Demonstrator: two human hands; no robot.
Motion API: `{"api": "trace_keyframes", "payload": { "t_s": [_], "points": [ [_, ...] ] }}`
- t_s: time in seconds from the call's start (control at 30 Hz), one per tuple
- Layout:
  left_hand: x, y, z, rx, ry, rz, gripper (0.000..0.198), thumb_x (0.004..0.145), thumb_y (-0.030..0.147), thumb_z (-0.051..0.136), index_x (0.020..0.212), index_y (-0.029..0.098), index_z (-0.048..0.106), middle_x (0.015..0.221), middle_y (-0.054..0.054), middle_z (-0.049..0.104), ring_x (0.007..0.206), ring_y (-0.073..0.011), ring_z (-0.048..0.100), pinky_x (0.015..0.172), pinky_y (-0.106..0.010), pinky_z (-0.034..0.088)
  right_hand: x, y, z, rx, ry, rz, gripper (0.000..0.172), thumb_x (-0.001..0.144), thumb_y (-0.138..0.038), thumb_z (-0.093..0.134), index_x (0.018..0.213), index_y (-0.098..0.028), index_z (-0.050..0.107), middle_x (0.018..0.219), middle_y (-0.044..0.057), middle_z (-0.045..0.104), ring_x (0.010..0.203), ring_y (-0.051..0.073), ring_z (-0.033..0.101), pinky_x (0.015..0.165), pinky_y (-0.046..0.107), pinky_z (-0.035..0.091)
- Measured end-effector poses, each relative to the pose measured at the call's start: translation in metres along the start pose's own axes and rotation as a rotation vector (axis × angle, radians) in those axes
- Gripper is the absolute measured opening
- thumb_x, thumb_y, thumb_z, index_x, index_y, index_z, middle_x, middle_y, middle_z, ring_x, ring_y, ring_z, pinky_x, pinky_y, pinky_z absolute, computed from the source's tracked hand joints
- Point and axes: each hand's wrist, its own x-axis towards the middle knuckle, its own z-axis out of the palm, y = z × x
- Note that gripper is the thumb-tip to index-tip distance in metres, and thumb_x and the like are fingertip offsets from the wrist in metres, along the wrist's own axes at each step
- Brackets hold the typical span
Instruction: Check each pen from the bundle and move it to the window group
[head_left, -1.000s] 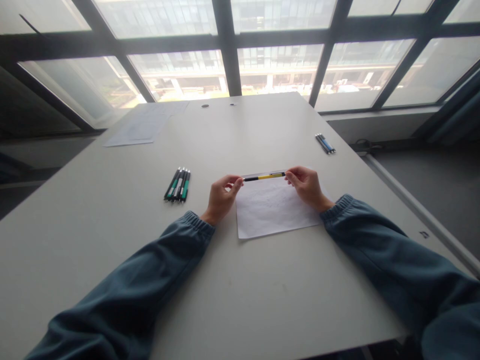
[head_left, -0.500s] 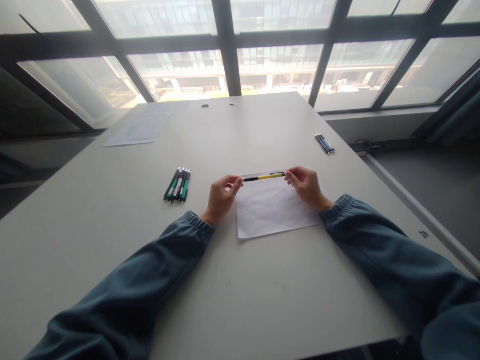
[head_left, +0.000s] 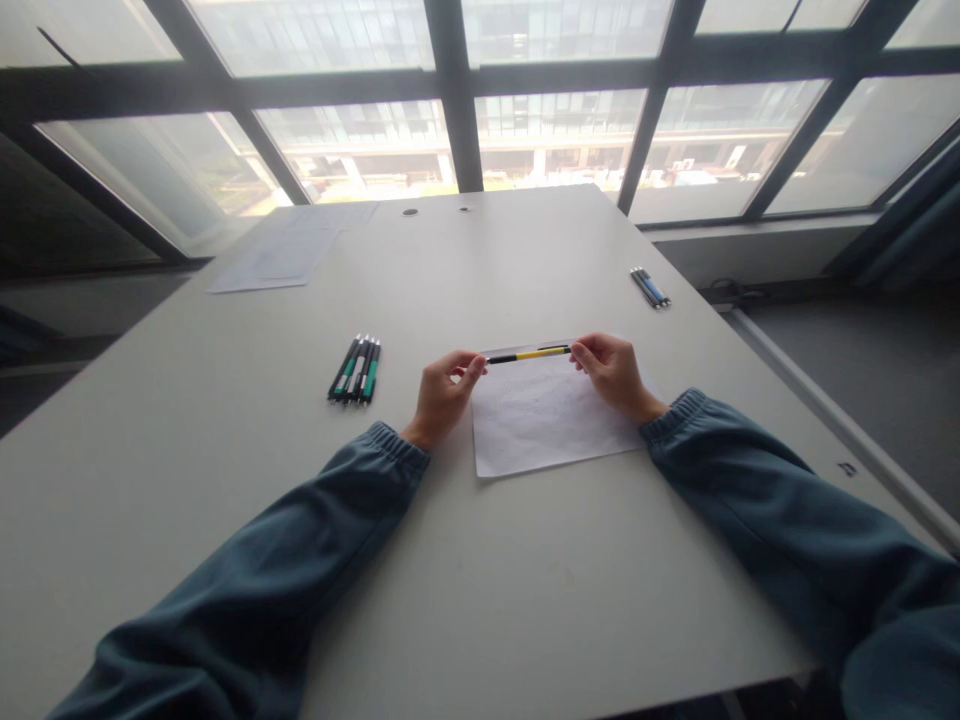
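A yellow and black pen is stretched sideways between my two hands, above the far part of a white sheet of paper. My left hand pinches its black end between thumb and fingers. At the other end, beside the clip, my right hand grips it with the fingertips. Left of my left hand lies a row of several green, black and grey pens, side by side on the white table.
Toward the table's right edge lies a small group of blue and black pens. More paper sheets rest at the far left. Behind the table stand large windows with dark frames. A small dark mark shows near the right edge.
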Motion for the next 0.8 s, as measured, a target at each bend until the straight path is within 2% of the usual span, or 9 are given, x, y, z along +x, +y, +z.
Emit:
{"api": "trace_keyframes", "payload": {
  "t_s": [0.57, 0.8],
  "points": [
    [-0.0005, -0.0001, 0.0001, -0.01, -0.006, -0.002, 0.034, 0.093, 0.047, 0.063, 0.078, 0.019, 0.073, 0.077, -0.005, 0.076, 0.076, -0.0189, 0.071, 0.072, -0.029, 0.052, -0.0007, 0.0004, -0.0003, 0.026, -0.014, -0.018, 0.039, 0.09, -0.054, 0.067, 0.077, -0.018, 0.069, 0.067, 0.002, 0.068, 0.057, 0.013, 0.06, 0.055, 0.026, 0.048],
    [-0.0007, -0.0008, -0.0003, -0.011, -0.01, -0.003, 0.033, 0.094, 0.045, 0.064, 0.079, 0.018, 0.073, 0.077, -0.005, 0.076, 0.075, -0.0178, 0.071, 0.071, -0.028, 0.051, -0.0005, -0.0008, -0.0003, 0.016, -0.014, -0.005, 0.045, 0.088, -0.061, 0.067, 0.076, -0.017, 0.069, 0.066, 0.003, 0.068, 0.056, 0.013, 0.059, 0.054, 0.026, 0.048]
  ]
}}
